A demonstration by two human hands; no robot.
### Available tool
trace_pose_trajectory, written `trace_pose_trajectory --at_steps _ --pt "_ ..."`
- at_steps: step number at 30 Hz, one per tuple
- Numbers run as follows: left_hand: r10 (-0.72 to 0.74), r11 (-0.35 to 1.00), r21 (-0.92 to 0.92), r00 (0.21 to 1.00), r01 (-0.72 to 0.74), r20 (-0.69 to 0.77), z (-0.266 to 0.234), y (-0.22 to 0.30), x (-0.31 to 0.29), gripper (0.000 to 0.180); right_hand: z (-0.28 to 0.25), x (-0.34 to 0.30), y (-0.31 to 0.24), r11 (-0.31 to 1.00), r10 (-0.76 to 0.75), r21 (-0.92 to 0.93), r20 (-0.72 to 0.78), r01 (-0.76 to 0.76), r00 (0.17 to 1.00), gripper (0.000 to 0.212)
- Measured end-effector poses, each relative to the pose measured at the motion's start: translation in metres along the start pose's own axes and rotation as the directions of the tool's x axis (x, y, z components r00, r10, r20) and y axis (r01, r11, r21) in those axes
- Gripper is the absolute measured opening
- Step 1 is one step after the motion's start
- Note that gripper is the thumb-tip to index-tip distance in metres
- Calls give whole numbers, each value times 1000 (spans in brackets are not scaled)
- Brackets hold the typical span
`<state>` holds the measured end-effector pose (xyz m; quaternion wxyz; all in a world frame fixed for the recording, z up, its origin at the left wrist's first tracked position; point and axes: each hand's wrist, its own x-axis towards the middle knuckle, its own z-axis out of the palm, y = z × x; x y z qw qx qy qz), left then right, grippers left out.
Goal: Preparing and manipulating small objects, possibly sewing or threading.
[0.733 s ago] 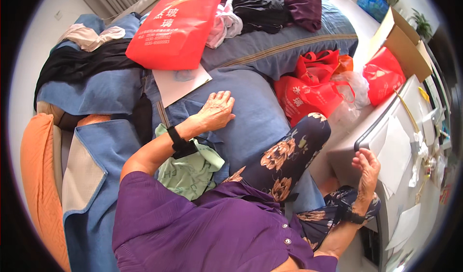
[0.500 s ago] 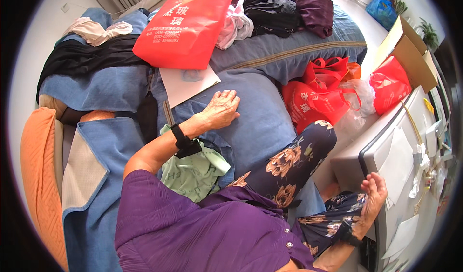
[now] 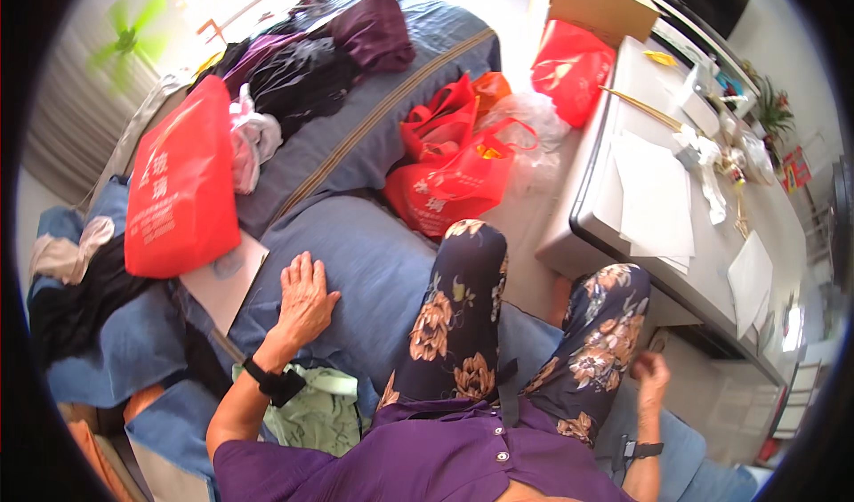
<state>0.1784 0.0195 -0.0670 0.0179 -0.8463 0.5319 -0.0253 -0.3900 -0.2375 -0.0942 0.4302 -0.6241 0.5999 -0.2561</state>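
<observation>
My left hand [image 3: 307, 297] lies flat on the blue sofa cover [image 3: 365, 266], fingers stretched and thumb apart, holding nothing. Beside its fingertips is a white sheet of card [image 3: 233, 290], partly under a standing red bag [image 3: 185, 182]. A pale green printed cloth [image 3: 316, 413] sits crumpled near my left wrist. My right hand [image 3: 652, 379] hangs low beside my right knee, above the seat's edge. Its fingers look bent and blurred, and I cannot make out whether anything is in them. Each wrist wears a dark band.
Dark clothes [image 3: 302, 75] are heaped on the sofa's far part. Red bags [image 3: 449, 186] and clear plastic [image 3: 529, 133] stand on the floor ahead. A long light table [image 3: 583, 195] at right bears papers [image 3: 654, 199] and small items. Behind are an open cardboard box [image 3: 592, 8] and a green fan [image 3: 127, 41].
The view has swung to the right. My right hand has dropped from beside the table to low by my right knee. My left hand stays on the sofa, now pressed flatter.
</observation>
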Motion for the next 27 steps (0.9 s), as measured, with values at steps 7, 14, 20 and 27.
trace_pose_trajectory --at_steps 7,14,20,27 --pt "-4 997 -72 998 9 61 11 7 2 73 26 -63 21 833 -274 -468 114 295 955 37" --pt "68 996 -72 992 -60 110 14 17 21 76 39 -53 31 848 -264 -444 121 290 957 30" --pt "153 986 -90 978 -141 145 24 25 45 77 34 -50 88 766 -269 -572 132 295 954 38" --pt "72 996 -69 986 -62 150 40 43 65 71 6 -66 158 989 147 -26 116 -144 982 68"
